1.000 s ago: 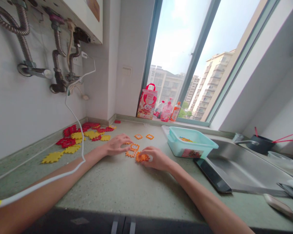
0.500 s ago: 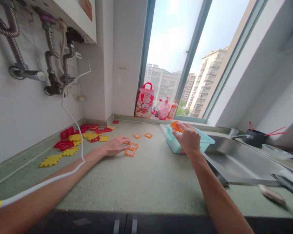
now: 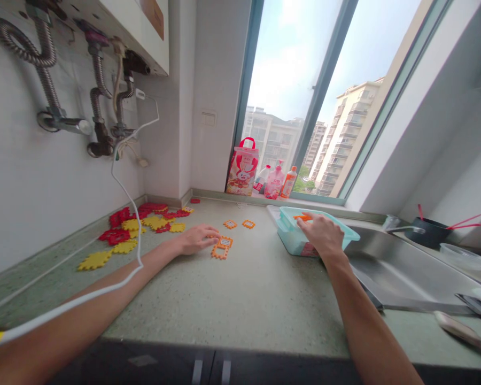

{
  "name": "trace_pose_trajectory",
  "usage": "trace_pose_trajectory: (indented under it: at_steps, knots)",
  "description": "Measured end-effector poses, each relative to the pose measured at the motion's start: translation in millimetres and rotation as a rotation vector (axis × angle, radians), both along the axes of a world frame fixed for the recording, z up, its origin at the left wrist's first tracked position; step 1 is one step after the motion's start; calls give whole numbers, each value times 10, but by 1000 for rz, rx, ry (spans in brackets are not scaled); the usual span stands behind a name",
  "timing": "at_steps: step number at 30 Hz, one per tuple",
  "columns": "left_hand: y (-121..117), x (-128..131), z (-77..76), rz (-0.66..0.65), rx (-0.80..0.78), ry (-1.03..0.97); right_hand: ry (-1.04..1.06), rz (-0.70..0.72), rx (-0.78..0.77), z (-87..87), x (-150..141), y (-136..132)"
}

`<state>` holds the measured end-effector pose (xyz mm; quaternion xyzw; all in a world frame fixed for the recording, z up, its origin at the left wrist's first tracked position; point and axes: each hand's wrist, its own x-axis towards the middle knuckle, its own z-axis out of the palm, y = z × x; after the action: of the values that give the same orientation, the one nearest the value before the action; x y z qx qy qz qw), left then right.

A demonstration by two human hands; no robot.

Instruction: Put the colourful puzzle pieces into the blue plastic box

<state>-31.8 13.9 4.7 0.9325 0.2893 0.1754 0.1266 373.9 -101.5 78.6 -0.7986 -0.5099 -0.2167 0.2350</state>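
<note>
My right hand (image 3: 323,233) reaches over the near rim of a light teal plastic basin (image 3: 291,239). Its fingers are closed on an orange notched-edge puzzle piece (image 3: 302,217), mostly covered by the hand. On the counter, my left hand (image 3: 198,239) lies with its fingers stretched out, the tips touching the edge of an orange puzzle piece (image 3: 226,242). Close by in front is an orange frame-shaped piece (image 3: 219,252). Farther back lie two more small orange pieces, one left (image 3: 230,224) and one right (image 3: 248,224).
Yellow foam-like pieces (image 3: 95,261) and red ones (image 3: 114,236) are heaped along the left wall. A white cable (image 3: 139,235) hangs across my left arm. The metal sink (image 3: 401,267) lies right of the basin. Bottles (image 3: 274,184) and a bag (image 3: 242,174) stand on the sill.
My right hand has lowered the orange piece from above the basin's rim down into its opening. The left hand stays at the same orange pieces. The whole view has shifted slightly.
</note>
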Motion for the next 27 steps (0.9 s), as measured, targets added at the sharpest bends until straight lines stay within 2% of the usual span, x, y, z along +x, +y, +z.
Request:
trace_pose_trajectory:
  at_steps: [3,5,8,10,13,15,17,20,23,27]
  knots:
    - [-21,2,-6,-16,24,6,-107,57,126,-43,-34,18]
    - [-48,16,-5,-28,43,10,-184,146,219,-73,-104,42]
    - [-104,54,6,-61,45,-4,-235,408,283,-144,-304,87]
    - [-151,88,17,-99,28,-21,-203,665,241,-237,-497,113]
    - [-220,135,33,-163,-12,-46,-90,1059,44,-450,-828,139]
    - [-246,152,36,-176,-37,-54,-30,1206,-90,-609,-1022,154]
    - [-248,154,28,-154,-51,-49,3,1264,-189,-745,-1156,174]
    - [-217,142,1,-110,-55,-37,2,1267,-277,-869,-1216,218]
    - [-178,135,-24,-78,-48,-41,5,1232,-287,-892,-1168,253]
    - [-143,141,-30,-27,-36,-37,64,1223,-289,-833,-1125,225]
